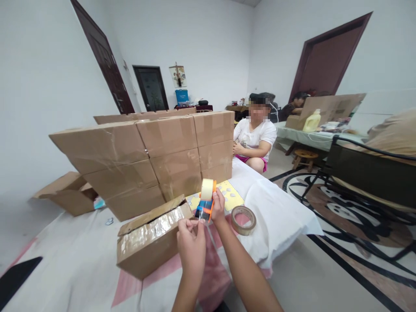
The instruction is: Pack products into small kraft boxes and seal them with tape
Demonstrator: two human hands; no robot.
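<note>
My right hand [218,204] is wrapped around the orange handle of a tape dispenser [204,209], which carries a roll of clear tape [207,190]. Close by, my left hand [191,236] is pinched at the dispenser's lower end, where a tape end seems to be; the tape itself is hard to make out. To the left of both hands a cardboard box [152,242] lies on the cloth, with shiny tape along its top and a raised flap at its far edge. A separate roll of tape [234,221] lies flat just right of my right wrist.
Stacked cardboard boxes [173,151] form a wall behind the work area. An open carton [66,193] sits at the left. A person in a white shirt [255,134] crouches beyond the table's far end. A chair [370,169] stands at the right.
</note>
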